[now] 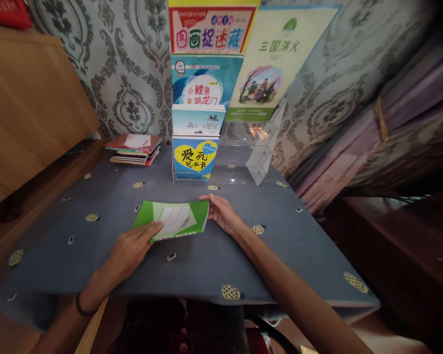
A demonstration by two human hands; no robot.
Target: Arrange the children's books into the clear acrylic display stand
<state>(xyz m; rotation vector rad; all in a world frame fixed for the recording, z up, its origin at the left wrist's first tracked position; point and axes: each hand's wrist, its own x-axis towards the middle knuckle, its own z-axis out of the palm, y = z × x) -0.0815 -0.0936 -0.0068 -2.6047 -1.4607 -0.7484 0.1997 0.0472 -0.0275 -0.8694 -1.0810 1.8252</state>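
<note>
Low over the cloth-covered table, a thin green book (pixel 175 221) with a pale panel of small print is held between my two hands. My left hand (pixel 133 246) grips its near left corner, the fingers lying on the cover. At the right edge, my right hand (pixel 223 214) has the book between thumb and curled fingers, partly hidden. Beyond it stands a clear acrylic book rack (pixel 260 157). Its left column carries several books, with a blue and yellow book (pixel 195 160) lowest. A large pale green book (pixel 273 64) leans in the top right tier.
A small stack of books (pixel 133 147) lies at the table's back left. A grey-blue tablecloth (pixel 107 255) with pineapple prints covers the table. To the left stands a wooden cabinet (pixel 33 108). A purple curtain (pixel 354 142) hangs at the right, before patterned wallpaper (pixel 133 64).
</note>
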